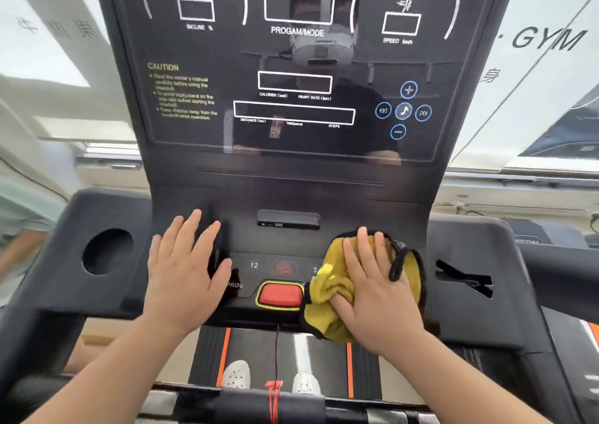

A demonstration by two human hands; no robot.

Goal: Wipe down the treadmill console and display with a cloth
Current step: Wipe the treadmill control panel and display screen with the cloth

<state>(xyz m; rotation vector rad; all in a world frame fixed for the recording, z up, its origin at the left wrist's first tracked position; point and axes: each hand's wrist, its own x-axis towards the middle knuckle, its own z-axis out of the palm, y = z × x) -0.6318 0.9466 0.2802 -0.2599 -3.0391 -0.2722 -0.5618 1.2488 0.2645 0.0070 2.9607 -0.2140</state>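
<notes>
Right hand (372,281), fingers flat, is pressing a yellow black-edged cloth (327,294) onto the black plastic treadmill console (285,196); left hand (184,271), fingers splayed, is resting near the round cup-holder recess (107,251).

The black treadmill console (123,294) carried it all. A yellow cloth (327,297) with dark edging lay bunched on its right side under the flat right hand (379,294), just beside the red stop button (280,295) (framed in yellow) at front centre. The left hand (184,274) rested flat on the left side, fingers spread. A round cup hole (107,251) sat further left.
</notes>
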